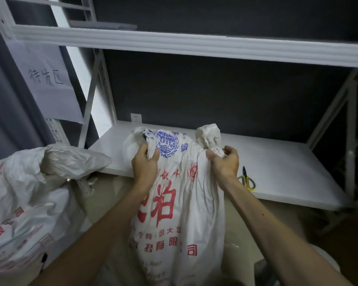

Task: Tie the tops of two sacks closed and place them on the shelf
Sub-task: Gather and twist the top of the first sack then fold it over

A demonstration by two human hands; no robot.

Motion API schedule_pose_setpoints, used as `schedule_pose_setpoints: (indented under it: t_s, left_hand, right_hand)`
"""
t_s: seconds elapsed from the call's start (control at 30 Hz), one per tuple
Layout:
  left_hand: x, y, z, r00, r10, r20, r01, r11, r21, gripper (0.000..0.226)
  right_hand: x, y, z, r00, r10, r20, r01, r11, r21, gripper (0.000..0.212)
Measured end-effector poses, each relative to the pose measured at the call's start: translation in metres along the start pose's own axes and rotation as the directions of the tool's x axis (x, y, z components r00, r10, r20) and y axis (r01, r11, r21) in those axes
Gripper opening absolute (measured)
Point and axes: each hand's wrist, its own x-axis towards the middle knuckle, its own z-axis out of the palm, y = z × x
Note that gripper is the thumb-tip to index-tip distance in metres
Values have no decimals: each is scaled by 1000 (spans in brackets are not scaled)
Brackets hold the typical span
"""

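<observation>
White metal shelf point(287, 162) is sitting just beyond your hands; your left hand point(145, 164) and right hand point(225, 162) are both clutching bunched top corners of the white red-printed woven sack point(174, 213).

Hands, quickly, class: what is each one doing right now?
Left hand: closed, gripping the top left corner of the sack.
Right hand: closed, gripping the sack just under its bunched right corner.

Both hands point(145, 162) grip sack point(178, 203)
</observation>
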Motion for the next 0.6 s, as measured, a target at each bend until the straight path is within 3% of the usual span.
schedule_pose_setpoints:
  t_s: [0.07, 0.17, 0.23, 0.37, 0.47, 0.6]
  left_hand:
    - [-1, 2, 12, 989, -127, 82, 134, 986, -94, 15]
    - [5, 3, 25, 946, -258, 196, 297, 933, -202, 39]
    - [11, 6, 32, 921, -310, 236, 359, 910, -205, 47]
    - [24, 13, 39, 838, -436, 327, 511, 838, -193, 58]
    - [24, 14, 37, 852, -402, 335, 481, 854, -198, 52]
    - [18, 17, 26, 914, -237, 329, 308, 934, -184, 53]
  right_hand:
    - [9, 6, -16, 992, 125, 10, -125, 992, 4, 65]
    - [20, 11, -39, 957, 277, 82, -283, 956, 72, 43]
    - [22, 9, -51, 935, 331, 124, -341, 938, 64, 31]
    - [21, 0, -63, 906, 363, 218, -386, 920, 73, 27]
    - [20, 1, -67, 901, 369, 227, -408, 900, 157, 34]
    - [17, 6, -62, 954, 233, 187, -276, 928, 251, 44]
